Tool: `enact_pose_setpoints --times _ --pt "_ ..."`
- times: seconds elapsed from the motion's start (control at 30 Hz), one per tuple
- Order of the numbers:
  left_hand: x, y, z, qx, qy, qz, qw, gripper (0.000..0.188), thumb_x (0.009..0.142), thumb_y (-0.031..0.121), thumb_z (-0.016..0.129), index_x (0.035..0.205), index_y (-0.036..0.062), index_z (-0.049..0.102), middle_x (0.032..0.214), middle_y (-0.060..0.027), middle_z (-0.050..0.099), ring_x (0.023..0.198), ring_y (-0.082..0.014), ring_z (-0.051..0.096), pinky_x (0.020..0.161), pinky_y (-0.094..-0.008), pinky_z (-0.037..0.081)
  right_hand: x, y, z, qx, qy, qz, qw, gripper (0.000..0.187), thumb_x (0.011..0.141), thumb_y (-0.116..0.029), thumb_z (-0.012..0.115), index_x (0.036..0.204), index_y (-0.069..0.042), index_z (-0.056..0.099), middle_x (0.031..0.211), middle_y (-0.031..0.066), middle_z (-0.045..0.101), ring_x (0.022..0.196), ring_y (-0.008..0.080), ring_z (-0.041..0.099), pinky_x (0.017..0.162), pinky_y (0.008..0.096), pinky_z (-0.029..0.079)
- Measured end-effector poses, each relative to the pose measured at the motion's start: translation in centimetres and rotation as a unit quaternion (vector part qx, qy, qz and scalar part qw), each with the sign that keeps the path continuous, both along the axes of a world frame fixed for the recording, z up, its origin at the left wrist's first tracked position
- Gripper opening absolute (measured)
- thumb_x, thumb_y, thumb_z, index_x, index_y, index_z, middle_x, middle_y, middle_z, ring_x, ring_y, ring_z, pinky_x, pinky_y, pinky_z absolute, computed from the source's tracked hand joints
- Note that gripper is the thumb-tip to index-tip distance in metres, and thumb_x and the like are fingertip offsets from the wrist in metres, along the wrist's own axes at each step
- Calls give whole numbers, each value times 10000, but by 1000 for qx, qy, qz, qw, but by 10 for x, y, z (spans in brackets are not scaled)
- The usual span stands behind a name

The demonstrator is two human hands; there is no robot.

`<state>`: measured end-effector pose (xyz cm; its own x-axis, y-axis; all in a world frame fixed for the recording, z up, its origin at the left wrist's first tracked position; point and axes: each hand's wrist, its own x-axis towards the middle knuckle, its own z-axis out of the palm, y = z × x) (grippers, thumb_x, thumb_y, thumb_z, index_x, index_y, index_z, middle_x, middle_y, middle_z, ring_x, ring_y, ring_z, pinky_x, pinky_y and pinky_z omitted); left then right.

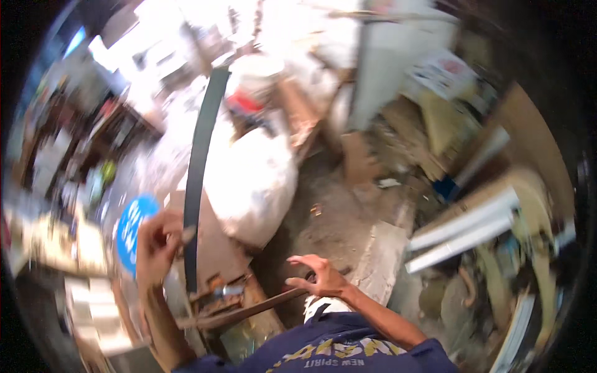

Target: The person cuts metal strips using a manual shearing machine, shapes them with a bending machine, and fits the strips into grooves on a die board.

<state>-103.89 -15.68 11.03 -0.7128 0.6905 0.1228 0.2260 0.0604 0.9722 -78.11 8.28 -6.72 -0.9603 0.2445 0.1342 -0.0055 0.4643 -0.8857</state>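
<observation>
A long dark green strip stretches from the bright far area down to a wooden box or bench in front of me. My left hand is raised at the strip's left edge, its fingers loosely curled and apart. The thumb tip overlaps or touches that edge; blur hides which. My right hand is farther right, above the right end of a wooden bar. Its thumb and fingers are spread in a C shape with nothing visible between them. Small objects in the box's compartment are too blurred to name.
Beyond the strip bulges a large white sack. A blue round sign or disc is left of my left hand. White bars and cardboard sheets lean at the right. Cluttered shelves line the left side.
</observation>
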Motion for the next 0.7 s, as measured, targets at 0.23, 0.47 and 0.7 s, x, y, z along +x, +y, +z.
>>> enact_pose_setpoints --times 0.23,0.47,0.7 --pt "223 159 22 -138 160 -340 916 191 887 -23 676 1062 20 611 932 -76 625 823 -167 592 740 -277 515 196 98 120 -175 216 -147 949 738 819 -392 812 1354 -10 475 1070 132 695 980 216 673 798 330 551" --pt "470 312 -64 -171 146 -540 811 240 845 -4 738 1061 30 640 954 -24 622 871 -141 598 737 -269 498 498 135 103 -144 218 -371 891 225 932 -236 725 943 -11 714 806 75 708 691 127 682 594 240 539" --pt "800 414 -35 -222 75 -699 676 376 789 5 815 1138 -18 678 1134 -102 660 992 -179 672 847 -315 592 771 112 109 -82 273 -590 755 290 876 -205 784 1086 -22 703 801 61 710 642 85 631 559 261 500"
